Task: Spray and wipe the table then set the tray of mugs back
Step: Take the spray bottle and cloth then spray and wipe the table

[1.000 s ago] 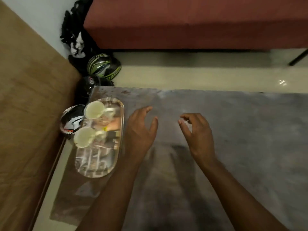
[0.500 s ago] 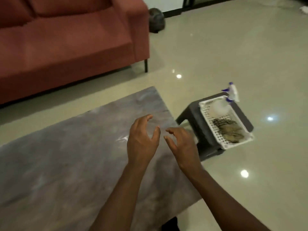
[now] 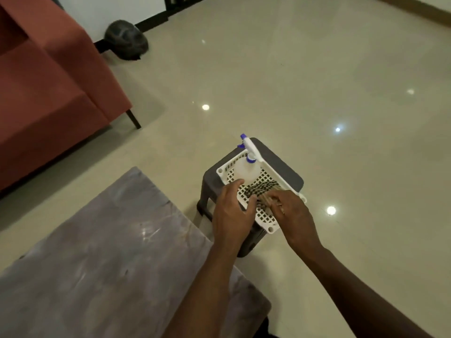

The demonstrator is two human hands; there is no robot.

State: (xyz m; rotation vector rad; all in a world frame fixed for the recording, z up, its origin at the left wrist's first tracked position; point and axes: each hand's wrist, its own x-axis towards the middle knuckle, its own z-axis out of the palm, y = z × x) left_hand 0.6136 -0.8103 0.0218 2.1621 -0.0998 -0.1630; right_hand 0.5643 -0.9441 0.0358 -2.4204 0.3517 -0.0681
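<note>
The grey marble table [image 3: 97, 252] fills the lower left. To its right, a dark stool [image 3: 283, 164] carries a white slotted basket [image 3: 277, 173]. Inside stand a clear spray bottle [image 3: 246, 170] with a blue and white trigger head, and a checked cloth [image 3: 264, 187]. My left hand [image 3: 233, 212] reaches over the basket's near rim, fingers stretched toward the bottle's base and thumb beside the cloth. My right hand [image 3: 290, 211] curls its fingers onto the cloth. The tray of mugs is out of view.
A red sofa [image 3: 48, 93] on thin dark legs stands at the left behind the table. A dark helmet-like object [image 3: 127, 43] lies by the far wall. Glossy beige floor tiles surround the stool.
The view has swung right, from the tray of mugs to the stool. Both hands left the table and reached into the basket, and the right one closed on the cloth.
</note>
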